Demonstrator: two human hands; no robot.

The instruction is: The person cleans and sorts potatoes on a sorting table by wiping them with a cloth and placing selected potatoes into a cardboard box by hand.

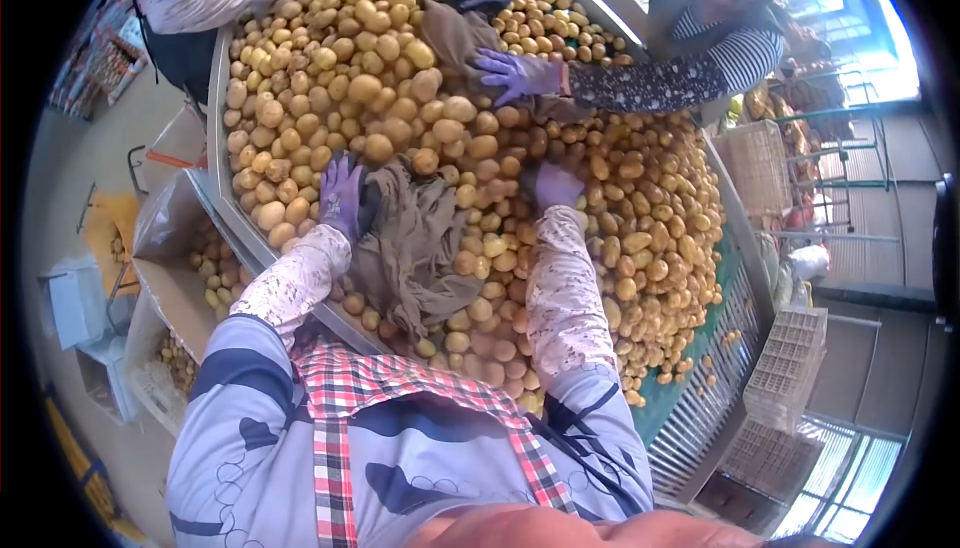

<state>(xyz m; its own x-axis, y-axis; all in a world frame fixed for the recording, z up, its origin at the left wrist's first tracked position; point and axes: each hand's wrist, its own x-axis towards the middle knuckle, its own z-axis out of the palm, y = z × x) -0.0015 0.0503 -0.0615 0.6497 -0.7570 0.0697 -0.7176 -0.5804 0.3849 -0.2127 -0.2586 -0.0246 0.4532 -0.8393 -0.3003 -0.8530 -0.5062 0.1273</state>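
Observation:
My left hand (pixel 343 196), in a purple glove with a dark palm, rests at the left of a heap of potatoes (pixel 290 138). Its fingers are spread and point away from me, beside a crumpled brown cloth (pixel 415 248) lying on the potatoes. My right hand (pixel 556 188), gloved in the same purple, reaches down into the middle of the heap. The fingers of that hand are mostly hidden, so a hold cannot be made out. Potatoes of varied size surround both hands.
Across the table, a person's purple-gloved hands (pixel 515 76) touch another brown cloth (pixel 452 36). Another person's sleeve (pixel 215 10) reaches in at upper left. Cardboard boxes (pixel 175 218) stand left of the metal table edge (pixel 250 233). A slatted roller section (pixel 715 408) and stacked crates (pixel 785 368) are at right.

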